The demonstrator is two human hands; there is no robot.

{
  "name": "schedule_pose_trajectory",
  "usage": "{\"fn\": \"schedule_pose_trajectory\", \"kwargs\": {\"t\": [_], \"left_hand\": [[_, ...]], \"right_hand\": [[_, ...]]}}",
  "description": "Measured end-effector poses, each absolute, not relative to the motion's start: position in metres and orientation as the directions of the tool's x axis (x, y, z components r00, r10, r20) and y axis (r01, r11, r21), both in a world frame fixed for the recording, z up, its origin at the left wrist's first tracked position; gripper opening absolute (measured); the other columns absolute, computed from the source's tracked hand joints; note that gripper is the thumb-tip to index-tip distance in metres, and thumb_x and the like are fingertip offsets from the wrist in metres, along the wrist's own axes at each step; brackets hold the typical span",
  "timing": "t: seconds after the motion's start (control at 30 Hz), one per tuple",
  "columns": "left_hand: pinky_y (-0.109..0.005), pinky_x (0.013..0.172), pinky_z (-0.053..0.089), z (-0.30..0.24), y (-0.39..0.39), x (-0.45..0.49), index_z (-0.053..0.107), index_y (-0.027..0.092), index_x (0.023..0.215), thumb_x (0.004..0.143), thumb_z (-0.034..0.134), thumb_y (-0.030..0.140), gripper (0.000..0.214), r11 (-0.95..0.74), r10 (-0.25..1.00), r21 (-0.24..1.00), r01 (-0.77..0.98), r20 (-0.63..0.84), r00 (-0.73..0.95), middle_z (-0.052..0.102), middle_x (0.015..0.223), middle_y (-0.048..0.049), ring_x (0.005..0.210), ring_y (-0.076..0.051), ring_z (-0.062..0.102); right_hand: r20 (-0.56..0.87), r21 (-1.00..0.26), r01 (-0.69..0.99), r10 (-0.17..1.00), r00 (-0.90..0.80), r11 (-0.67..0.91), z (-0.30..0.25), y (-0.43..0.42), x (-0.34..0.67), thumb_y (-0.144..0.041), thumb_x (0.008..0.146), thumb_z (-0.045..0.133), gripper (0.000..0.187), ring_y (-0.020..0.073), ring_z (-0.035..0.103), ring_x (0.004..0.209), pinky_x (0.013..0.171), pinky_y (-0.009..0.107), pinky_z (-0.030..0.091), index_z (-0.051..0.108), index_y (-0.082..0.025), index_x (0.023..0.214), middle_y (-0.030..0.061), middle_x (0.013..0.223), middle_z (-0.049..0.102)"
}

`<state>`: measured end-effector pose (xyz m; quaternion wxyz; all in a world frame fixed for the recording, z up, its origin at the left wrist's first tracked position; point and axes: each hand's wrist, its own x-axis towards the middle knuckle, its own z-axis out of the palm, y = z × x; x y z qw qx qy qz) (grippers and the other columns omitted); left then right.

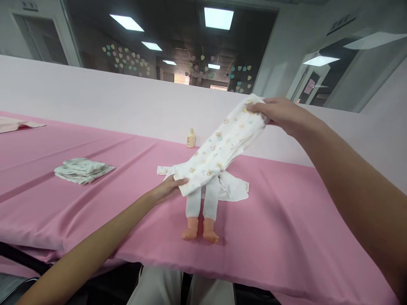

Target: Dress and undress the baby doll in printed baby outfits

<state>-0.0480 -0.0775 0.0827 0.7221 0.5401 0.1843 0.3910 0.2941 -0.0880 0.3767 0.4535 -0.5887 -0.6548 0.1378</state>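
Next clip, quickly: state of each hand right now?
Left hand: closed, holding the lower end of the printed white cloth.
Right hand: closed, holding the upper end of the same cloth.

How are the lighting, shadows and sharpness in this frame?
Head view: light panels glare white against dark glass; head view: soft shadow beside the doll's legs; head view: wide-angle stretch seems to enlarge the right forearm; head view: print on the cloth is fairly clear, lettering on the bottle too small to read.
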Motion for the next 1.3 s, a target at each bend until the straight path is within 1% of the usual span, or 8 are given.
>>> {"fn": "schedule_pose_trajectory", "kwargs": {"t": [0.1,0.17,0.33,0.5,0.77,0.97,1.17,1.3], "left_hand": [[-0.051,0.125,0.052,0.091,-0.071,-0.071,0.070,0.015,0.144,0.095,0.084,0.036,0.055,0.164,0.814,0.912,-0.377,0.091,0.574,0.066,0.156,-0.0197,0.148,-0.037,0.061],[-0.047,0.122,0.055,0.097,-0.068,-0.084,0.072,0.012,0.141,0.094,0.085,0.033,0.053,0.206,0.846,0.927,-0.315,-0.007,0.533,0.070,0.150,-0.0206,0.144,-0.036,0.065],[-0.035,0.113,0.063,0.114,-0.073,-0.094,0.076,0.016,0.132,0.095,0.083,0.031,0.041,0.287,0.850,0.939,-0.188,-0.159,0.501,0.073,0.147,-0.0149,0.143,-0.030,0.066],[-0.032,0.101,0.067,0.127,-0.078,-0.085,0.078,0.020,0.123,0.092,0.085,0.035,0.036,0.290,0.846,0.950,-0.117,-0.197,0.495,0.077,0.141,-0.0126,0.132,-0.028,0.072],[-0.034,0.086,0.066,0.162,-0.086,-0.046,0.080,0.020,0.117,0.089,0.084,0.047,0.039,0.235,0.816,0.972,-0.006,-0.194,0.545,0.082,0.123,-0.0107,0.115,-0.029,0.076],[-0.042,0.095,0.063,0.196,-0.103,0.009,0.079,0.017,0.100,0.090,0.081,0.049,0.034,0.148,0.738,0.989,-0.018,-0.098,0.668,0.083,0.110,-0.0118,0.110,-0.032,0.078],[-0.044,0.084,0.063,0.215,-0.110,0.028,0.074,0.021,0.096,0.091,0.073,0.070,0.049,-0.048,0.673,0.999,0.017,0.020,0.740,0.080,0.100,-0.0112,0.100,-0.032,0.078],[-0.038,0.074,0.058,0.224,-0.105,0.021,0.068,0.025,0.101,0.071,0.094,0.059,0.052,-0.322,0.776,0.914,0.245,0.106,0.622,0.076,0.097,-0.0063,0.091,-0.030,0.075]], "right_hand": [[0.195,-0.817,0.575,0.955,0.225,0.031,0.335,-0.098,0.327,-0.041,0.085,0.088,0.021,0.0262,0.073,0.112,0.107,0.038,0.061,0.080,-0.025,0.096,0.0093,0.121,0.079],[0.043,-0.853,0.519,0.983,0.179,-0.057,0.296,-0.108,0.345,-0.038,0.087,0.084,0.015,0.0253,0.072,0.113,0.100,0.032,0.063,0.081,-0.025,0.095,0.0104,0.120,0.080],[-0.186,-0.923,0.334,0.982,0.044,-0.190,0.190,-0.138,0.363,-0.048,0.086,0.087,0.022,0.0272,0.077,0.099,0.097,0.039,0.068,0.083,-0.027,0.091,0.0085,0.101,0.082],[-0.305,-0.945,0.101,0.950,0.068,-0.310,0.136,-0.163,0.348,-0.043,0.083,0.090,0.027,0.0299,0.080,0.101,0.095,0.041,0.070,0.085,-0.025,0.102,0.0111,0.108,0.083],[-0.187,-0.982,-0.006,0.981,-0.050,-0.187,0.160,-0.186,0.298,-0.044,0.092,0.082,0.018,0.0245,0.075,0.094,0.090,0.036,0.068,0.082,-0.027,0.096,0.0061,0.101,0.080],[-0.076,-0.995,-0.046,0.976,-0.202,-0.087,0.193,-0.192,0.231,-0.048,0.096,0.077,0.026,0.0204,0.071,0.090,0.090,0.035,0.064,0.076,-0.024,0.106,0.0033,0.102,0.076],[0.040,-0.979,-0.204,0.976,-0.212,-0.004,0.204,-0.189,0.200,-0.044,0.098,0.067,0.024,0.0258,0.073,0.105,0.101,0.041,0.064,0.073,-0.023,0.107,0.0089,0.113,0.076],[0.069,-0.955,-0.295,0.977,-0.203,0.006,0.207,-0.192,0.204,-0.042,0.095,0.061,0.022,0.0306,0.073,0.114,0.113,0.050,0.060,0.072,-0.024,0.100,0.0103,0.115,0.075]]}}
